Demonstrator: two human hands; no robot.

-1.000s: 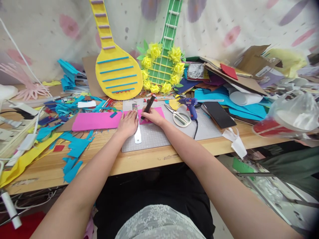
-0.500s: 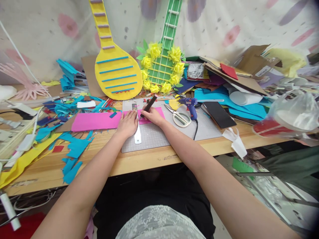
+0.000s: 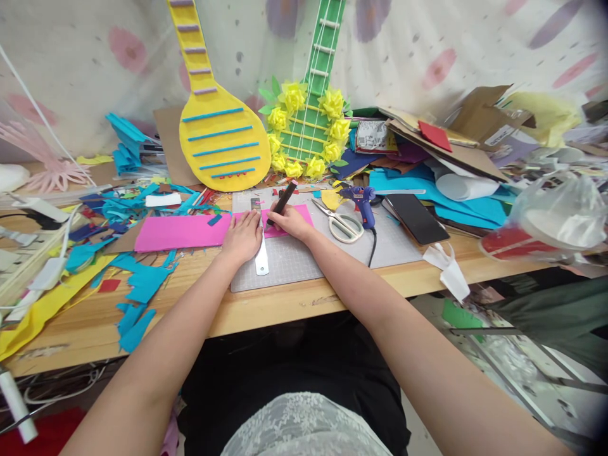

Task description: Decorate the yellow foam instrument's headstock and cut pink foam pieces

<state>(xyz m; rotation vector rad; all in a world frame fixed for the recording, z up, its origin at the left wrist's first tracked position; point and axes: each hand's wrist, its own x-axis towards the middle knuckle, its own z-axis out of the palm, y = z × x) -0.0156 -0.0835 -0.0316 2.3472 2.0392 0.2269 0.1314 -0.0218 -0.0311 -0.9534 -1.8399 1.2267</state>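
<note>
A long pink felt strip (image 3: 183, 233) lies across the grey cutting mat (image 3: 297, 258) and the wood to its left. Across the strip runs a metal ruler (image 3: 261, 258), its near end sticking out past the felt. My left hand (image 3: 242, 237) rests flat on the strip and the ruler's left edge, fingers stretched forward. In my right hand (image 3: 291, 221) is a dark marker (image 3: 284, 199), gripped upright at a slant. Its tip is down at the felt, just right of the ruler; my fingers partly hide the contact.
Scissors (image 3: 345, 227), a blue glue gun (image 3: 363, 206) and a phone (image 3: 416, 218) lie to the right. Blue scraps (image 3: 147, 278) litter the left. Behind lean a yellow instrument-shaped craft (image 3: 223, 142) and a green one (image 3: 308, 120) with yellow flowers. A bagged cup (image 3: 527, 234) stands far right.
The view has shifted very slightly. Both hands, the ruler and the felt strip keep nearly the same places, and the marker stays at the felt beside the ruler.
</note>
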